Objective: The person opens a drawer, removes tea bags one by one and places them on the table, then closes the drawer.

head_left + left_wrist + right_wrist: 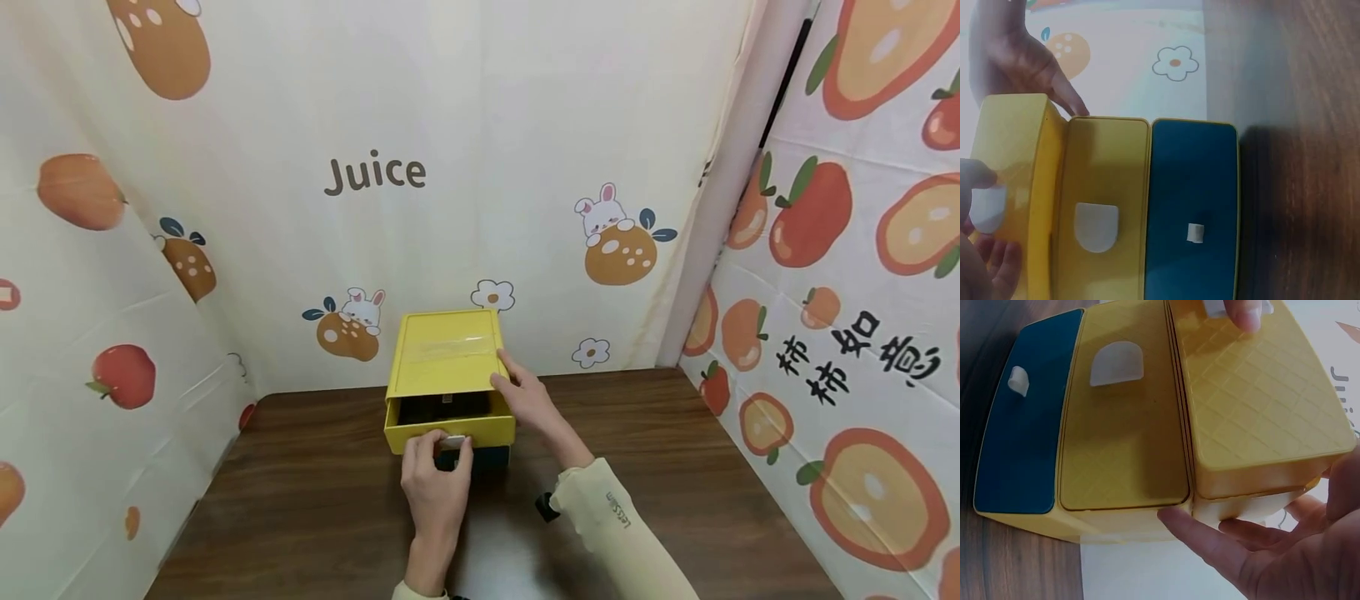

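A small yellow drawer cabinet (450, 350) stands against the back curtain. Its top drawer (491, 431) is pulled partly out, with something dark (442, 407) inside that is too dim to make out. My left hand (438, 492) pinches the white tab handle (989, 209) on that drawer's front. With its fingers fairly straight, my right hand (534, 404) rests against the cabinet's right side; in the right wrist view a fingertip touches near the corner of the second drawer (1125, 444). The second yellow drawer and the teal bottom drawer (1191, 169) are closed.
The cabinet rests on a dark brown wooden table (315, 483). Fruit-printed curtains (480, 167) hang behind and on both sides, the back one close to the cabinet. A black band (547, 507) shows at the right wrist.
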`<state>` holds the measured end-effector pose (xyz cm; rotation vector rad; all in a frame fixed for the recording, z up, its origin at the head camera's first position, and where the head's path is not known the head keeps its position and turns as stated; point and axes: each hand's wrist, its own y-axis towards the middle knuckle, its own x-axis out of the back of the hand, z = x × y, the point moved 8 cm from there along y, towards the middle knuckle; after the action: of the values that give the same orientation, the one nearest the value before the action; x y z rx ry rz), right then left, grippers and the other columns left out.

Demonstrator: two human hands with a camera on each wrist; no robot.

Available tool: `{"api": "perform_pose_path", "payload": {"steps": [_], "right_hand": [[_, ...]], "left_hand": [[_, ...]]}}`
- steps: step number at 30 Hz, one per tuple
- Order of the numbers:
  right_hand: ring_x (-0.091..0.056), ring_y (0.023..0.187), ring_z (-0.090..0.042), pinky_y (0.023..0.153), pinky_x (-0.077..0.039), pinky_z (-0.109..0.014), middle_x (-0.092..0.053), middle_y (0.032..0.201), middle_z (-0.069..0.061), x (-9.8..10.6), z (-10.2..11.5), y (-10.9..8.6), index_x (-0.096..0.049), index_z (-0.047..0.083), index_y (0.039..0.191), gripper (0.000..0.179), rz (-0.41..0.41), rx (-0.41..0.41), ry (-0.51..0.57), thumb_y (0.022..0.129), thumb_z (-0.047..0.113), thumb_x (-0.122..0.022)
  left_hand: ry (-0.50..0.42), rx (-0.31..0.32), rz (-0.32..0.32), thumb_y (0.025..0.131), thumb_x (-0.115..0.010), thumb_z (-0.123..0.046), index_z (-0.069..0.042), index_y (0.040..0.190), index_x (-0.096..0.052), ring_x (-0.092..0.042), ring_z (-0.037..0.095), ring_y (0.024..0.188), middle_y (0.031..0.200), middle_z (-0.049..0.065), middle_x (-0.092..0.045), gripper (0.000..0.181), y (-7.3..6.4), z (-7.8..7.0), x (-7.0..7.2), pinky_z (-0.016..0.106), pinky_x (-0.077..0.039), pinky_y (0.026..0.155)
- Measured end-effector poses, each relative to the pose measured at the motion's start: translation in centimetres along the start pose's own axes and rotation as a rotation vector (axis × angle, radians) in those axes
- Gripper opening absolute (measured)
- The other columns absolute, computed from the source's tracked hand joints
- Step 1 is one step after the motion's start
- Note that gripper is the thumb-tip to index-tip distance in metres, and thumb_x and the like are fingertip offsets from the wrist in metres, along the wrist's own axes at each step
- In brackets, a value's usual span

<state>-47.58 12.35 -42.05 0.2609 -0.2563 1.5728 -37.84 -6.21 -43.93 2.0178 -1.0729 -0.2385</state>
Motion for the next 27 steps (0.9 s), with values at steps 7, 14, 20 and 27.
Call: {"api": "perform_pose_path", "payload": {"steps": [7,14,20,27], "right_hand": [[-0.029,0.139,-0.029,0.105,-0.032,-0.054,-0.026,0.157,-0.004,-0.1,0.2,-0.1,-0.027,0.034,0.153,0.058,-0.005,-0.003,-0.021,0.1,0.041,-0.05],[-0.03,0.139,-0.028,0.106,-0.032,-0.052,-0.03,0.155,-0.005,-0.1,0.1,-0.1,-0.028,0.032,0.153,0.059,-0.03,0.022,-0.036,0.1,0.042,-0.049],[-0.03,0.139,-0.024,0.106,-0.032,-0.05,-0.029,0.156,-0.002,-0.4,0.0,-0.1,-0.027,0.033,0.154,0.059,-0.018,0.02,-0.025,0.1,0.043,-0.049],[-0.032,0.138,-0.023,0.106,-0.032,-0.049,-0.031,0.155,-0.002,-0.2,-0.1,0.1,-0.028,0.034,0.153,0.059,-0.02,0.016,-0.013,0.099,0.046,-0.048]], "left_hand": [[0.065,0.015,0.03,0.071,-0.088,-0.022,-0.012,0.087,-0.066,-0.054,0.015,0.071,0.083,0.002,-0.055,0.029,-0.8,-0.8,1.3,0.035,-0.049,0.061],[0.147,0.012,0.074,0.07,-0.089,-0.026,-0.015,0.085,-0.067,-0.055,0.011,0.066,0.081,-0.002,-0.056,0.029,-1.4,-1.8,2.6,0.029,-0.049,0.057],[0.186,-0.15,0.049,0.079,-0.08,-0.022,-0.013,0.079,-0.073,-0.059,0.009,0.056,0.072,-0.006,-0.064,0.011,0.7,-3.8,5.0,0.027,-0.048,0.049],[0.22,-0.137,0.733,0.091,-0.07,-0.018,-0.014,0.093,-0.076,-0.059,0.008,0.071,0.085,-0.008,-0.068,0.008,8.8,-4.9,2.5,0.032,-0.05,0.067]]}}
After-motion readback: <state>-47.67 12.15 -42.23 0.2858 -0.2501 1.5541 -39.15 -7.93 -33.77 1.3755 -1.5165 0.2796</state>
